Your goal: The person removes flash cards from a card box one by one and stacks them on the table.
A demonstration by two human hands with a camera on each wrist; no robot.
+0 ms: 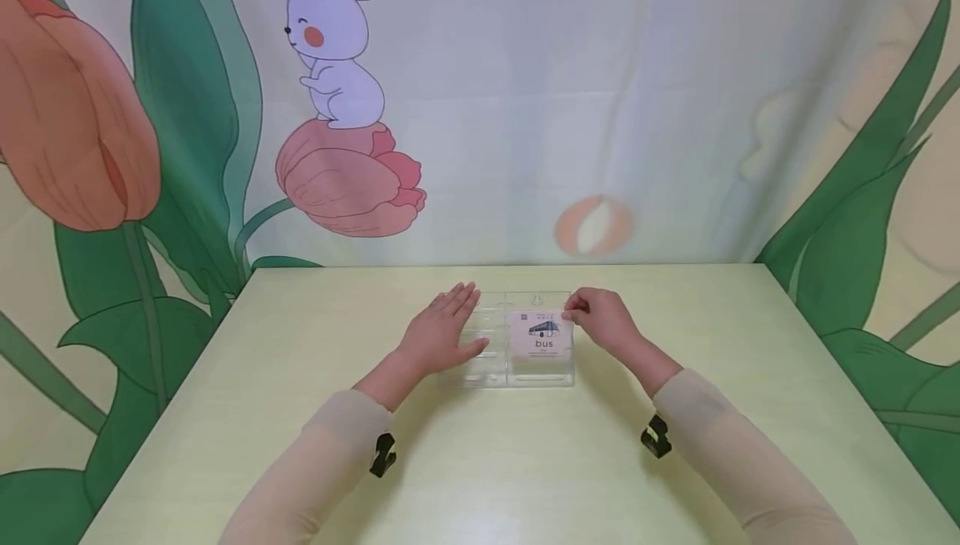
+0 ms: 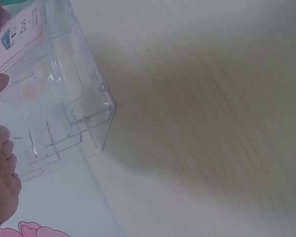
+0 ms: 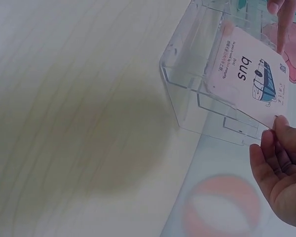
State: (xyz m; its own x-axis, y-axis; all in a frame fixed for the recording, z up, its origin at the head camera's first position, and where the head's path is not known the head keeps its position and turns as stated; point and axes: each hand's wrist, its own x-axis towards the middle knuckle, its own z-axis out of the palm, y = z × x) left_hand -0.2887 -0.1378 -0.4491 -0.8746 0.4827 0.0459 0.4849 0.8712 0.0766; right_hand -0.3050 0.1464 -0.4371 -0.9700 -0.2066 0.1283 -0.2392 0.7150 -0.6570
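A clear plastic rack [image 1: 483, 380] with two columns of tiers stands on the table. In its right column is a pink flash card [image 1: 543, 334] printed with a bus picture and the word "bus". My right hand [image 1: 603, 320] pinches the card's upper right corner between thumb and fingertips; the right wrist view shows the pinch at the card [image 3: 249, 74] edge. My left hand [image 1: 442, 332] lies over the rack's left column with its fingers straight. In the left wrist view, the left hand [image 2: 2, 173] is partly cut off beside the rack [image 2: 64, 89].
The pale wood-grain table [image 1: 300, 345] spreads out around the rack. Behind its back edge hangs a curtain [image 1: 487, 153] printed with a rabbit and tulips. A black band [image 1: 382, 455] shows below the left sleeve and a black clip [image 1: 656, 437] below the right.
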